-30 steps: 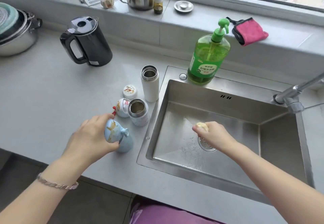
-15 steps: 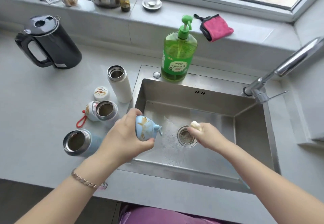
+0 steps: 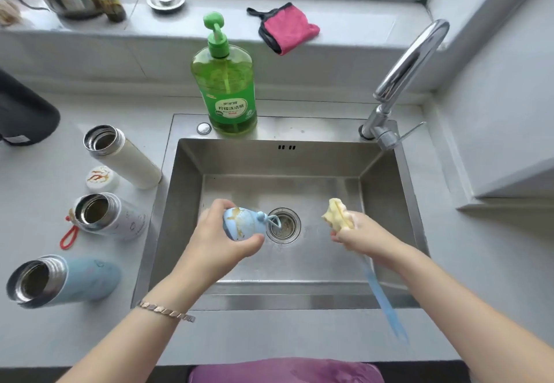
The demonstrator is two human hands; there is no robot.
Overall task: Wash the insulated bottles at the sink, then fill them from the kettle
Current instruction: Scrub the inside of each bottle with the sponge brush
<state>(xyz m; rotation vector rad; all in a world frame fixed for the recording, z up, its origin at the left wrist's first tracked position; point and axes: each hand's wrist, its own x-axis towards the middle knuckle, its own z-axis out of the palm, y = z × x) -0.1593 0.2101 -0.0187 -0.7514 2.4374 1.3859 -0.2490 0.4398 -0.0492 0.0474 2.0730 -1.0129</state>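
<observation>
Hanging over the basin of the stainless-steel sink, a rounded pale-blue bottle lid is held by the left hand, whose fingers are curled round it. The lid is streaked with a brownish-gold pattern, carries a thin loop, and is seen just left of the drain. A yellow sponge-headed brush with a blue handle is gripped by the right hand, fingers closed about the stem just below the sponge.

Three insulated bottles are counted on the grey counter left of the sink, all uncapped, steel mouths showing: a tall cream bottle, a white patterned bottle and a pale-blue bottle nearest the front edge. One round white cap with an orange motif lies between the first two. One black kettle is cut by the left edge — well apart.
</observation>
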